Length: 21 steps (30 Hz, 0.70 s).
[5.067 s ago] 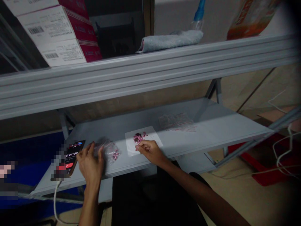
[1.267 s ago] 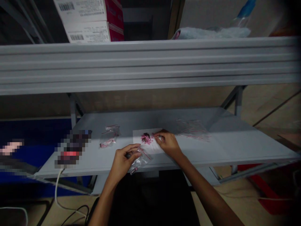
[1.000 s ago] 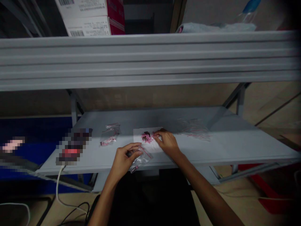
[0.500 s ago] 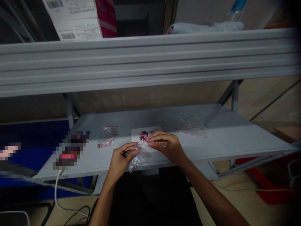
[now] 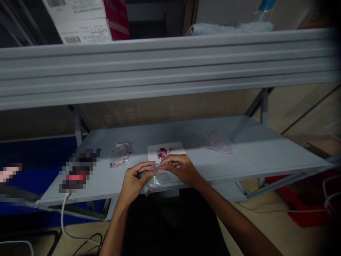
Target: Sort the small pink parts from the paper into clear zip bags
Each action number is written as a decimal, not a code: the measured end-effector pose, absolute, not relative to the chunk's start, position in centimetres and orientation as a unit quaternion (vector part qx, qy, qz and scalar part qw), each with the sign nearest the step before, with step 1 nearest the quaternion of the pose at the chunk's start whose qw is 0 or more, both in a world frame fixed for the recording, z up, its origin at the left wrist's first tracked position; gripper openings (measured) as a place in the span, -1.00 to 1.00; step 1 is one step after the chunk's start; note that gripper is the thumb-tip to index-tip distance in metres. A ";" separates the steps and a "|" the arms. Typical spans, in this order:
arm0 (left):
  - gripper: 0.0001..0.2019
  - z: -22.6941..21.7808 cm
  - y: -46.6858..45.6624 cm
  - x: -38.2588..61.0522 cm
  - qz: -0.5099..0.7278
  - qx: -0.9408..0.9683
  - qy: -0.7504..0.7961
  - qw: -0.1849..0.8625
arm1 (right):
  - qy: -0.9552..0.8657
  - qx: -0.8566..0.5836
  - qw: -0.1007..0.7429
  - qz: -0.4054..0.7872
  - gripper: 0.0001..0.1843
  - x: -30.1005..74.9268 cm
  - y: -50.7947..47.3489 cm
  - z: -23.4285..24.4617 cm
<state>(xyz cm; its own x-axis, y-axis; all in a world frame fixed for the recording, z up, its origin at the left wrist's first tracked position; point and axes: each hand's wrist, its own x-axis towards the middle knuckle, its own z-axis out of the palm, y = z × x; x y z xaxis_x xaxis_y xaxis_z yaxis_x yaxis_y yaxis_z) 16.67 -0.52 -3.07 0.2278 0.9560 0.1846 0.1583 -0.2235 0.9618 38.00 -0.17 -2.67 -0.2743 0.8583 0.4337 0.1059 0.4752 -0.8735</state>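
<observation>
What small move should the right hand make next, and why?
Probably dip the right hand into the mouth of the clear bag and release any piece pinched there. It is at that red-striped mouth, the left hand grips the bag, and a pink piece shows near the bag's bottom. Whether the right hand carries one is unclear.

– How does the held bag look?
– Clear, crinkled plastic, tilted, with a reddish line near its mouth and a pink bit low inside
– And the loose pieces?
– Small, pink and dark, heaped together on a white sheet just beyond the bag
</observation>
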 end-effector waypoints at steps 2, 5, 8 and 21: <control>-0.69 -3.1 -0.5 16.6 0.444 0.647 0.434 0.443 | -0.718 -0.320 0.497 0.368 -0.77 37.7 -0.1 -2.7; -0.70 -3.1 -0.5 16.6 0.439 0.649 0.430 0.448 | -0.746 -0.295 0.495 0.335 -0.75 37.2 -0.1 -2.7; -0.68 -3.1 -0.4 16.6 0.433 0.643 0.429 0.464 | -0.759 -0.294 0.484 0.322 -0.74 36.9 -0.1 -3.0; -0.66 -3.6 -0.1 16.6 0.441 0.634 0.445 0.452 | -0.702 -0.489 0.489 0.171 -0.78 39.7 2.1 -4.3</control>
<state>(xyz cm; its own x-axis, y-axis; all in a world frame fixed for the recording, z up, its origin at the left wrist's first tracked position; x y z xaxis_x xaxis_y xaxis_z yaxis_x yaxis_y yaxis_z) 16.58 -0.11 -3.64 0.2145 0.9641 0.1566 0.1660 -0.1940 0.9669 39.74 2.10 -4.28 -0.0435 0.8538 0.5188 0.5200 0.4627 -0.7180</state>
